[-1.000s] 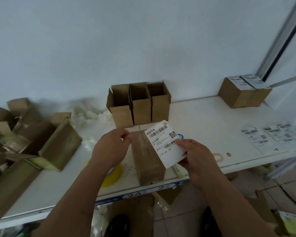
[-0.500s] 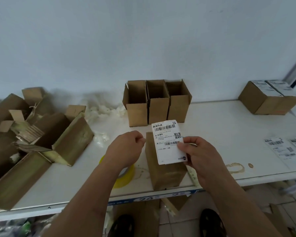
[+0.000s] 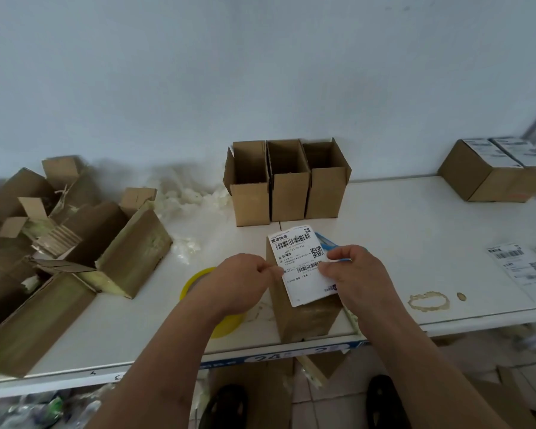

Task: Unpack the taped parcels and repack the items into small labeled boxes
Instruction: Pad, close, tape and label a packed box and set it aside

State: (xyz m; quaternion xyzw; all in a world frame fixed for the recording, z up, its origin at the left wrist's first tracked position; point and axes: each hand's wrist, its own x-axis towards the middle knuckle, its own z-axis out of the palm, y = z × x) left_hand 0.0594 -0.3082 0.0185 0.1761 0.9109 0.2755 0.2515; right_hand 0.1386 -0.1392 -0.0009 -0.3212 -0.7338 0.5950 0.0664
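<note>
Left hand [image 3: 245, 275] pinches the left edge of the shipping label [image 3: 304, 263]; right hand [image 3: 358, 270] pinches its right edge, fingers curled on the paper. Label held face up between both hands, just above the closed small box [image 3: 304, 314] standing at the table [image 3: 399, 243] front edge. Step in hand, by my read: labeling a repacked box, probably peeling the backing; can't tell if it's off yet. Next move calls for laying the label flat and square on the box top and pressing it down. Yellow tape roll [image 3: 212, 305] under the left wrist. Beyond the hands, three open empty boxes [image 3: 287, 193]. Far right of right hand, labeled boxes [image 3: 492, 174] and spare labels [image 3: 520, 267]. Far left, torn parcels [image 3: 75, 243].
</note>
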